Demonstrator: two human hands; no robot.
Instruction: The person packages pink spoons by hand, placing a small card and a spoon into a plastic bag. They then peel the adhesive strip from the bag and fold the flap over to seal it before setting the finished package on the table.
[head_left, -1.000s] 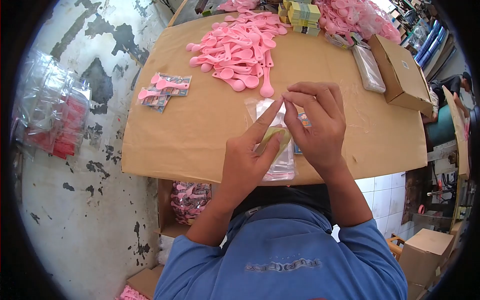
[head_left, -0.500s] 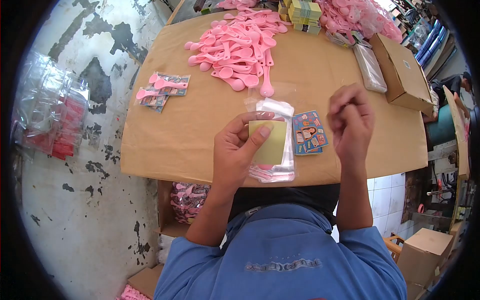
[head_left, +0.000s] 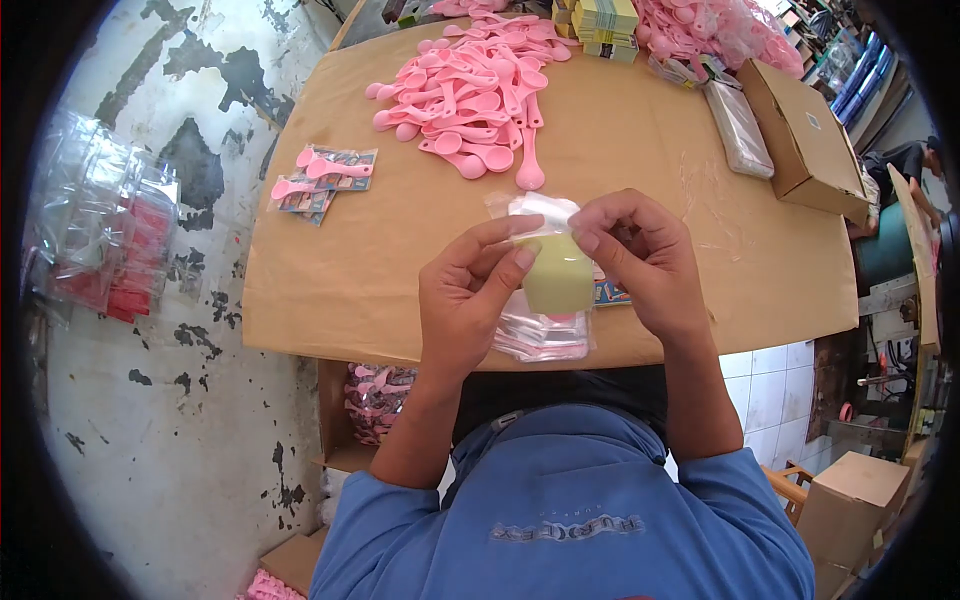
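Note:
My left hand (head_left: 462,295) pinches the left side of a small clear plastic bag with a pale yellow-green card (head_left: 558,280) in it. At the bag's upper right corner, the thumb and fingers of my right hand (head_left: 652,265) are closed on the plastic. Below the card lies a stack of clear plastic bags (head_left: 540,342) near the table's front edge. Printed blue cards (head_left: 612,292) lie beside that stack, mostly covered by my right hand. Whatever is behind the yellow-green card is hidden.
A heap of pink measuring spoons (head_left: 470,100) covers the table's back middle. Packets with pink spoons (head_left: 325,180) lie at the left. Behind are stacked yellow cards (head_left: 607,28); at the right, a wrapped bundle of plastic bags (head_left: 738,128) and a cardboard box (head_left: 803,140).
My right hand has come down and left from above the table's right part and taken hold of the bag's upper corner. The card has shifted slightly right.

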